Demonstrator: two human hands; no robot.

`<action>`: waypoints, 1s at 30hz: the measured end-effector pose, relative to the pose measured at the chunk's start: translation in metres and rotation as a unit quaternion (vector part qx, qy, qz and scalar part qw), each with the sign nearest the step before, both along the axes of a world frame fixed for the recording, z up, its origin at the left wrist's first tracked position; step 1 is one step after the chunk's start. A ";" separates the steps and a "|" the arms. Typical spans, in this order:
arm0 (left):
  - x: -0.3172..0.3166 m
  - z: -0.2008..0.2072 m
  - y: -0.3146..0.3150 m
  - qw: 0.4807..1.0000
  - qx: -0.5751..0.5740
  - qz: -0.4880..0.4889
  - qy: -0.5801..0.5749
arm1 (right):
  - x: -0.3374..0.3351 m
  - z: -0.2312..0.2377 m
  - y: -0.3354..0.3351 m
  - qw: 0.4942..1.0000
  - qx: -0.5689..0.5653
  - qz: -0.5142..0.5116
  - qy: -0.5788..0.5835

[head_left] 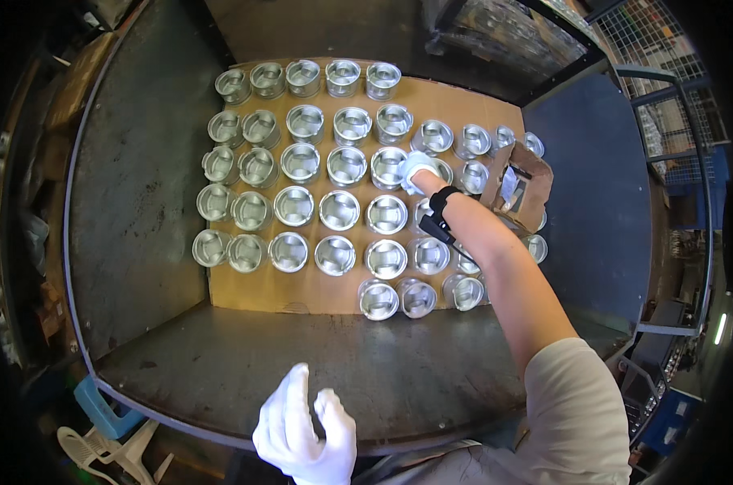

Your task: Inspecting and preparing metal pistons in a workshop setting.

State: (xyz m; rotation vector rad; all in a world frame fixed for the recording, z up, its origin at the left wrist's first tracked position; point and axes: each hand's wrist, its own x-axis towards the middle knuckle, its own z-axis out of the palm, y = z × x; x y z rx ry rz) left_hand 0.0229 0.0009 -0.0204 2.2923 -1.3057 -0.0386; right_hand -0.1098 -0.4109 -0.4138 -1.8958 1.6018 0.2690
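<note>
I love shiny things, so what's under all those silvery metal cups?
A brown cardboard sheet shows around and between the silvery cups. The spots directly beneath the cups are hidden.

The head camera is sitting on the person's head, on the left of a side-by-side pair, and is looking steeply down and forward into a metal bin point(156, 186). Its wide fisheye lens is bending the bin's edges. The left hand point(308, 432) and right sleeve point(580, 404) are showing close; the metal cups point(339, 210) are lying farther off.
</note>
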 end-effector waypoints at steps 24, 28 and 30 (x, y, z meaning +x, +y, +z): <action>0.010 0.009 -0.003 0.982 0.143 0.020 0.122 | 0.056 0.058 -0.055 0.910 -0.278 0.217 0.220; 0.006 0.014 -0.002 0.988 0.104 0.025 0.107 | 0.050 0.134 -0.052 0.953 -0.199 0.177 0.144; 0.006 0.019 0.002 0.992 0.091 0.021 0.090 | 0.026 0.165 -0.047 0.975 -0.162 0.149 -0.012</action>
